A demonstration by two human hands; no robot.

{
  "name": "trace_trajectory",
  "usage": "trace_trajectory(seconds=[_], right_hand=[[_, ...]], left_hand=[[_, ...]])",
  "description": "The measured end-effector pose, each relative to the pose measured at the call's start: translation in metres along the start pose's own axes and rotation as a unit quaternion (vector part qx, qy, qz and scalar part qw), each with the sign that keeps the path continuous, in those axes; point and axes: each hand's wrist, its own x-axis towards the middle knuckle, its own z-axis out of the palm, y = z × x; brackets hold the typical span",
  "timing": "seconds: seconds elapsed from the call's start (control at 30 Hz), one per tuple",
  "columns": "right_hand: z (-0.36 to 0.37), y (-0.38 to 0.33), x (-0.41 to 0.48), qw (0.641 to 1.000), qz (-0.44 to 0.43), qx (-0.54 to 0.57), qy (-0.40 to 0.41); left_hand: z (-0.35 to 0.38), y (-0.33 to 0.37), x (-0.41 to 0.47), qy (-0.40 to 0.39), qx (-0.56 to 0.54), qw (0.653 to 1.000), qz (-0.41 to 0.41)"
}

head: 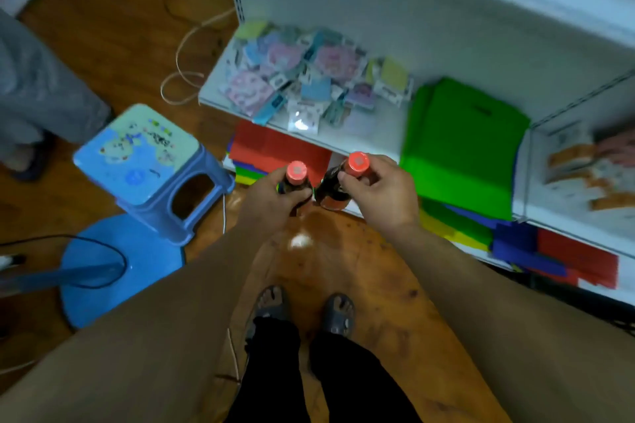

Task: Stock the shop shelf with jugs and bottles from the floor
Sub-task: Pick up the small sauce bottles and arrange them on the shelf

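Wooden shop floor beside a white shelf unit [220, 93]: two bottles in hand, none yet shelved.
Just in front of that shelf, the left hand [271, 197] grips one dark red-capped bottle [297, 178] by its neck and the right hand [378, 192] grips another [335, 189]. Its visible tiers hold packets [292, 79] and green bags [460, 141]; no jugs show, so stocking looks barely begun.

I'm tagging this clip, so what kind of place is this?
Probably a small shop: a white slotted display shelf holds a pile of small packaged goods and folded green bags, with more coloured stacks underneath.
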Motion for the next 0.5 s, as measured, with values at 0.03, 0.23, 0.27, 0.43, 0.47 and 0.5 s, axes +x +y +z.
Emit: trace_trajectory(seconds=[0.03,0.23,0.27,0.43,0.47,0.5], right_hand=[[-0.014,-0.018,-0.002,1.000,-0.004,0.002,0.010],[-0.092,-0.115,-0.009,0.994,-0.061,-0.020,0.093],[-0.104,-0.130,-0.009,0.992,-0.063,-0.024,0.103],[-0.155,-0.191,-0.010,0.982,-0.099,-0.012,0.159],[-0.163,-0.201,-0.012,0.979,-0.104,-0.007,0.172],[-0.171,-0.210,-0.013,0.977,-0.108,-0.003,0.182]], left_hand=[[-0.011,0.019,-0.006,-0.002,0.002,1.000,0.015],[-0.066,0.134,-0.031,-0.032,0.014,0.994,0.100],[-0.075,0.155,-0.035,-0.042,0.019,0.992,0.115],[-0.113,0.244,-0.054,-0.078,0.033,0.979,0.184],[-0.119,0.259,-0.057,-0.083,0.036,0.977,0.194],[-0.124,0.272,-0.060,-0.087,0.035,0.974,0.204]])
